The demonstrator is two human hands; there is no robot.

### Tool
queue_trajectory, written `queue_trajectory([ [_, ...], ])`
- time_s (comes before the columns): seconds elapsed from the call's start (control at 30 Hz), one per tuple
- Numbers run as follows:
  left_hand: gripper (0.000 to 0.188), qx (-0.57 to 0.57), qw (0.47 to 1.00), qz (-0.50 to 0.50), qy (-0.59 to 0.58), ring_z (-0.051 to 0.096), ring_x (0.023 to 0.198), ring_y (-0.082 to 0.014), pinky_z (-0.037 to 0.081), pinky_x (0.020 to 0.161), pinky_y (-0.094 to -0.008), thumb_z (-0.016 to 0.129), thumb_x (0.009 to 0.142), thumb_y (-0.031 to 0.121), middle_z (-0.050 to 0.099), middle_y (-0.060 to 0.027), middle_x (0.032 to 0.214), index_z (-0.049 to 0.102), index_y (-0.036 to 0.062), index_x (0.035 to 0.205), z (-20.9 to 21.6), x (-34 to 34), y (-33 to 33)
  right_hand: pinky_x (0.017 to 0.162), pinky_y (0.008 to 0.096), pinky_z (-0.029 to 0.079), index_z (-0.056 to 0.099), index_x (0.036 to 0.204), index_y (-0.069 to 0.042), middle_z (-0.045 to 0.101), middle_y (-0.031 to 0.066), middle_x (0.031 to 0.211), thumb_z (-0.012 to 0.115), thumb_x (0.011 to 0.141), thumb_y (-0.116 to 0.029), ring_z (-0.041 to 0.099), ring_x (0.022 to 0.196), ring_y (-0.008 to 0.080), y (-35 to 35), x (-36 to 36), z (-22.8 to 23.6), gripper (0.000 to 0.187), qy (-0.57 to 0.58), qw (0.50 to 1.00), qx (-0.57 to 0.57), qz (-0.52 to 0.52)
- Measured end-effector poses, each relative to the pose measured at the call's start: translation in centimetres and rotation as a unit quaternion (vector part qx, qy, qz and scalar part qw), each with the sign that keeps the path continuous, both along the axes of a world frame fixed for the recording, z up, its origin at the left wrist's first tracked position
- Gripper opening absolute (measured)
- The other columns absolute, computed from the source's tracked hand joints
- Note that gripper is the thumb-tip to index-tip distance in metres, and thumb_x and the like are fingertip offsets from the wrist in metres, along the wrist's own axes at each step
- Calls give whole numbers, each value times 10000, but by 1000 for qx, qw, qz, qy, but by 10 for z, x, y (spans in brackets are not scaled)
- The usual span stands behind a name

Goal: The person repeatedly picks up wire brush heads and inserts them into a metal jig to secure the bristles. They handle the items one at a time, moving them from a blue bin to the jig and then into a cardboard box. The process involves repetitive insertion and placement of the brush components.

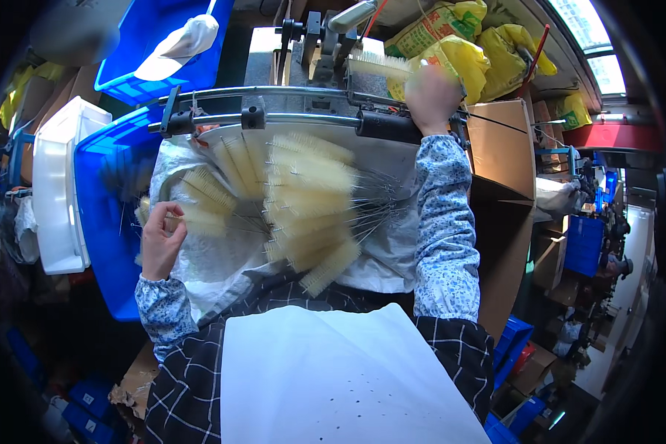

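A pile of cream bristle brushes (314, 192) with thin twisted wire stems lies across the white cloth (222, 259) over my lap. On the left, my left hand (163, 237) is closed in a pinch beside a loose brush (203, 220); what sits between its fingertips is too small to make out. My right hand (432, 98) reaches far to the upper right, at the end of the bench machine (322, 66). It is blurred, and its fingers do not show clearly. Next to it, another brush (381, 65) lies level on the machine.
Metal rails (303, 118) with a black roller cross in front of me. A blue bin (103, 229) stands at the left beside a white tub (63, 185); another blue bin (133, 59) holds a white cap (181, 48). Yellow bags (451, 52) and a cardboard box (499, 148) flank the right.
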State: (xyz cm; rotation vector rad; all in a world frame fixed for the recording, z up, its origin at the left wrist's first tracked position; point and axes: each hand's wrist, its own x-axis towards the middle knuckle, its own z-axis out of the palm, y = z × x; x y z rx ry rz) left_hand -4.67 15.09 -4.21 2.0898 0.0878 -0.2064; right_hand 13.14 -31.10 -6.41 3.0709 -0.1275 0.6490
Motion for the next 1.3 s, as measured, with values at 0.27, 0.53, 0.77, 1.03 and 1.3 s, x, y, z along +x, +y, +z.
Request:
queue_trajectory([
  [0.27, 215, 89, 986, -102, -99, 485, 771, -117, 378, 715, -232, 544, 718, -51, 509, -16, 840, 499, 33, 911, 20, 8, -12, 824, 427, 361, 548, 1114, -125, 566, 68, 1047, 592, 745, -261, 529, 977, 248, -8, -1, -7, 396, 7, 986, 166, 26],
  [0.53, 231, 37, 989, -63, -126, 492, 821, -132, 374, 749, -231, 510, 695, -84, 493, -37, 827, 482, 21, 899, 68, -3, 6, 796, 422, 384, 584, 1062, -107, 575, 71, 1038, 582, 736, -224, 549, 963, 248, 13, 5, -15, 346, -18, 986, 158, 39],
  [0.77, 203, 35, 983, 27, -180, 486, 909, -156, 367, 872, -299, 503, 744, -80, 478, -55, 925, 477, 31, 912, 85, -16, 28, 791, 415, 377, 587, 1051, -90, 578, 78, 1018, 578, 724, -203, 554, 940, 253, 34, 4, -6, 346, -8, 985, 171, 34],
  [1.03, 157, -28, 932, 151, -328, 470, 971, -160, 371, 886, -288, 509, 830, 7, 477, -80, 1010, 464, 40, 977, 88, -21, 58, 769, 415, 369, 605, 996, -91, 588, 64, 984, 584, 725, -178, 562, 899, 232, 100, 6, 4, 285, 6, 988, 152, 16],
  [1.3, 166, -42, 889, 223, -398, 465, 1003, -191, 386, 887, -310, 496, 826, 2, 487, -101, 1030, 450, 36, 982, 87, -13, 42, 714, 402, 402, 598, 992, -75, 586, 54, 921, 596, 742, -174, 569, 875, 224, 133, 9, 1, 269, -30, 993, 106, 29],
])
